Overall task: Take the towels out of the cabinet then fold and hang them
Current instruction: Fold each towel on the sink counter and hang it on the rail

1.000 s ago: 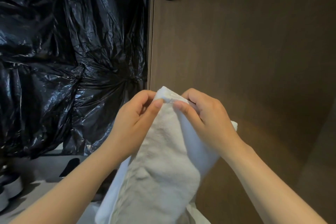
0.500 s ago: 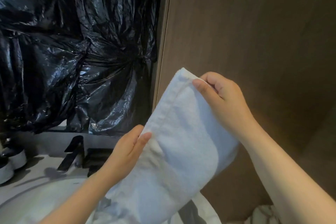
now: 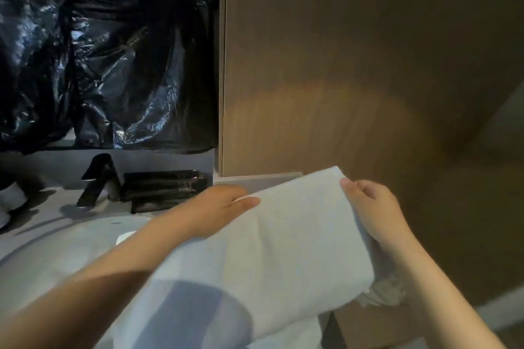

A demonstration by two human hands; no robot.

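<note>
Towel (image 3: 297, 238) mid-fold over sink (image 3: 56, 249); left hand (image 3: 218, 207) pinching near edge, right hand (image 3: 371, 207) gripping far corner, hands apart. Next likely: bring edges together, square.

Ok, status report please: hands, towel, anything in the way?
Both hands on towel: left hand pinches left edge, right hand grips far corner. Towel partly folded, not yet hung. Faucet off to the left, not blocking.

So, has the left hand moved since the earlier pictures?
Yes. The left hand went down: earlier level with the black plastic sheet, now below its lower edge, holding the towel.
</note>
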